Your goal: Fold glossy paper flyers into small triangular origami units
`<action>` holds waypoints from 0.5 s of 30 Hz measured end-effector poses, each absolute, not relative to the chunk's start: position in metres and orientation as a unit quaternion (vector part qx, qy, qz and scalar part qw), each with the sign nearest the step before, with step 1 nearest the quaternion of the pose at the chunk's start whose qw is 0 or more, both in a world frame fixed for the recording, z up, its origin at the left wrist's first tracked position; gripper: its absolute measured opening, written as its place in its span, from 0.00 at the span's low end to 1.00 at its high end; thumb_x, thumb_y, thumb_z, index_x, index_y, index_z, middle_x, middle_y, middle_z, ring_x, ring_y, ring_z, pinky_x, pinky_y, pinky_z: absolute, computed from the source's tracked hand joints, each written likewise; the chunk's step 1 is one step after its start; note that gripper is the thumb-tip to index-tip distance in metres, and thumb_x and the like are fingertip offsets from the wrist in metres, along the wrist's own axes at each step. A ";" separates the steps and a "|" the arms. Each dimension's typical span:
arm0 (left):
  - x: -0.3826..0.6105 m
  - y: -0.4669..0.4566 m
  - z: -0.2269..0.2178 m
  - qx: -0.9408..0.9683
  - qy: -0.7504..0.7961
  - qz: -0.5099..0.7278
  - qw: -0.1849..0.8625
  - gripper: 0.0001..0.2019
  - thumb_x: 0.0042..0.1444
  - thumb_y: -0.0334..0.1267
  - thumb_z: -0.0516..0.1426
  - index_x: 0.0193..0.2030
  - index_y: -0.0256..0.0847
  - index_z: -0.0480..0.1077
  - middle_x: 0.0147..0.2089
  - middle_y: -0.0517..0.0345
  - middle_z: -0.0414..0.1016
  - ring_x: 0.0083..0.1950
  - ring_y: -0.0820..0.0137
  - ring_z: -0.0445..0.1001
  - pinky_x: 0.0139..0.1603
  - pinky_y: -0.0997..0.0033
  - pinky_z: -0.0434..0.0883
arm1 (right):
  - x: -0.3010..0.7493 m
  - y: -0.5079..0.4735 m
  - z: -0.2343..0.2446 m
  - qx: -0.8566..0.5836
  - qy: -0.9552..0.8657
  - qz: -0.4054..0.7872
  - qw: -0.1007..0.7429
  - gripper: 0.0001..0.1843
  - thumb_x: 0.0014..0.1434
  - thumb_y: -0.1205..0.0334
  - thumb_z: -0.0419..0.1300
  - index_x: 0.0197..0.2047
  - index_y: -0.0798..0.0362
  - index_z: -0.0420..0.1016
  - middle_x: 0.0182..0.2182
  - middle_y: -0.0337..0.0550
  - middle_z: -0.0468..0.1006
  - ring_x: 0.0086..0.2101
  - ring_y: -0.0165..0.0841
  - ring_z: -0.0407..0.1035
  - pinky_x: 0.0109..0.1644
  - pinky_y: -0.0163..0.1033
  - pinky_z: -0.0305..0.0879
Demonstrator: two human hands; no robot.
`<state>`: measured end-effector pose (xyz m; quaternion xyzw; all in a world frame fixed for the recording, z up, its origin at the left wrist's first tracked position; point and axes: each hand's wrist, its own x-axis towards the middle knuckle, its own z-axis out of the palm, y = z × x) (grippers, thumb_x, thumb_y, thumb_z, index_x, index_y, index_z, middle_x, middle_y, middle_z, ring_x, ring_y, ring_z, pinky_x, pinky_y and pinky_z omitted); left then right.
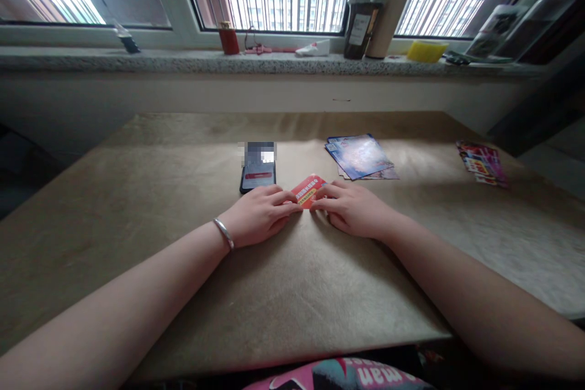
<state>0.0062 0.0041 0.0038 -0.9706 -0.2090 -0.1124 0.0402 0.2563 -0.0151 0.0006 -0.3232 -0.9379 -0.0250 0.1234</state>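
A small red card [309, 189] with pale lettering and a yellow strip is on the table, tilted a little, between my two hands. My left hand [262, 212], with a silver bangle at the wrist, has its fingers pressed on the card's left edge. From the other side my right hand [350, 204] pinches the card's right edge. The fingertips cover both ends of the card. Just beyond my left hand lies a phone [258, 175] with its screen lit and partly blurred out.
Blue printed sheets [361, 155] lie stacked beyond my right hand. Farther right are several colourful cards [482, 163] on the tan table [292, 292]. A stone windowsill [183, 63] behind holds a red container [228, 38], a dark lidded jar [362, 27] and a yellow sponge-like block [426, 51].
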 end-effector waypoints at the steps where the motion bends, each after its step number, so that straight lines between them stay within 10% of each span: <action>1: 0.006 0.004 0.003 -0.971 -0.207 -0.110 0.035 0.16 0.62 0.33 0.49 0.55 0.43 0.66 0.53 0.55 0.71 0.48 0.65 0.67 0.51 0.63 0.67 | 0.258 -0.015 0.002 -0.324 -0.938 -0.023 0.119 0.17 0.59 0.68 0.51 0.49 0.49 0.74 0.45 0.46 0.74 0.41 0.37 0.63 0.46 0.43 0.63; 15: 0.005 0.005 0.005 -0.973 -0.196 -0.115 0.029 0.13 0.62 0.34 0.48 0.51 0.41 0.68 0.50 0.55 0.74 0.48 0.64 0.68 0.50 0.62 0.67 | 0.277 -0.012 0.000 -0.319 -0.940 -0.015 0.119 0.21 0.58 0.74 0.50 0.50 0.47 0.73 0.51 0.43 0.73 0.46 0.36 0.65 0.47 0.43 0.64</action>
